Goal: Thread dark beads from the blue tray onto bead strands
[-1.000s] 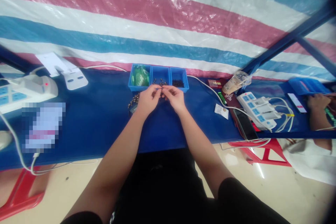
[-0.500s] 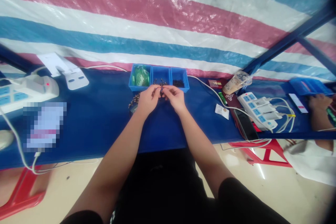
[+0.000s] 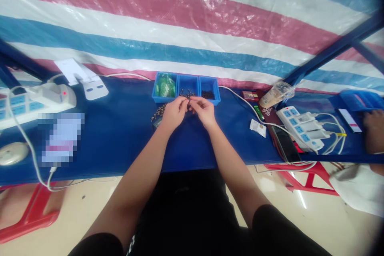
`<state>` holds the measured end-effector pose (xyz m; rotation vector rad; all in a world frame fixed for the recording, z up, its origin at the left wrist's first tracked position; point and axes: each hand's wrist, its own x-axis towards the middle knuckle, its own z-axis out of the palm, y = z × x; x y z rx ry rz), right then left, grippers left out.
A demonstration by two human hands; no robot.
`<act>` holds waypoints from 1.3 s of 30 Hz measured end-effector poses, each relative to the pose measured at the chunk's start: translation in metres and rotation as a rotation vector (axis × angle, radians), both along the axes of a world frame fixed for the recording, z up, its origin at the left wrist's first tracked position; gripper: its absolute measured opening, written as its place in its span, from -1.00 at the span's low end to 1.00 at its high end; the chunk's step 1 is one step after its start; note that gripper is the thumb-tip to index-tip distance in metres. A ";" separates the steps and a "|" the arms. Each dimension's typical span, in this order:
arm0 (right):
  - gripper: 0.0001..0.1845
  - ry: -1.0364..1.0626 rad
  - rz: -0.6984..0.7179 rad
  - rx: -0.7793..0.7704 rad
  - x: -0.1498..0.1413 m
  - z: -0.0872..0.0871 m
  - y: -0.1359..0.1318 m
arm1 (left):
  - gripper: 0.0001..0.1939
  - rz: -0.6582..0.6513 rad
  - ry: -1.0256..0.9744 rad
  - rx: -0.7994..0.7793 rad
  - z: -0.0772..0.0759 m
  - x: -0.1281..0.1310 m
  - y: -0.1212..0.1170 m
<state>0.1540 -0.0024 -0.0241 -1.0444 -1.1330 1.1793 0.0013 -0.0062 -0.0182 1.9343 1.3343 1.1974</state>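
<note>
My left hand (image 3: 176,111) and my right hand (image 3: 204,110) meet fingertip to fingertip just in front of the blue three-part bin (image 3: 187,77). Both are pinched closed around something small and dark that I cannot make out. Beneath and beside my left hand lies a pile of small dark and brassy parts (image 3: 159,112), partly covered by that hand. In the bin, the left compartment holds a green plastic bag (image 3: 166,85), the middle one a few small dark parts, and the right one small black pieces (image 3: 207,95).
To the right are a small white packet (image 3: 258,127), a lidded drink cup (image 3: 275,95), a black phone (image 3: 286,144) and a power strip (image 3: 300,128) with cables. Leftward are a white stand (image 3: 94,87), another power strip (image 3: 36,104) and a blurred-out phone. A co-worker's hand (image 3: 374,126) shows at far right.
The whole view has shifted, so the table and things on it appear slightly farther right. My hands stay together at the bin's front, fingers still pinched.
</note>
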 end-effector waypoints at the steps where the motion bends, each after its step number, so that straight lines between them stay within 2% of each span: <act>1: -0.61 -0.010 -0.002 -0.008 0.000 0.001 0.000 | -0.71 0.002 0.003 0.001 0.000 0.000 0.000; 13: -0.65 0.036 0.003 -0.065 0.001 0.000 0.002 | -0.69 0.096 0.000 0.015 0.002 0.000 0.000; 18: -0.57 0.018 -0.003 -0.078 0.000 -0.001 0.002 | -0.72 0.108 0.010 0.014 0.001 0.001 0.000; 22: -0.53 -0.028 0.031 -0.025 0.001 -0.001 0.001 | -0.71 0.137 -0.003 0.030 0.001 0.000 0.001; 24: -0.62 -0.122 0.015 -0.001 0.002 -0.003 0.001 | -0.71 0.162 -0.022 0.039 0.000 0.000 0.001; 27: -0.74 -0.410 -0.023 0.042 0.006 -0.005 -0.001 | -0.69 0.234 -0.065 0.047 -0.002 -0.001 0.002; 32: -0.76 -0.926 0.047 0.030 0.010 -0.003 -0.005 | -0.72 0.428 -0.166 0.052 -0.003 -0.016 0.013; 35: -0.73 -1.058 0.053 -0.001 0.008 0.000 -0.006 | -0.61 0.664 -0.345 0.041 -0.003 -0.040 0.025; 37: -0.72 -1.104 0.055 -0.013 0.007 0.001 -0.006 | -0.59 0.748 -0.473 0.016 -0.004 -0.058 0.033; 39: -0.74 -1.127 0.064 -0.023 0.005 0.001 -0.005 | -0.62 0.767 -0.543 -0.060 -0.007 -0.074 0.039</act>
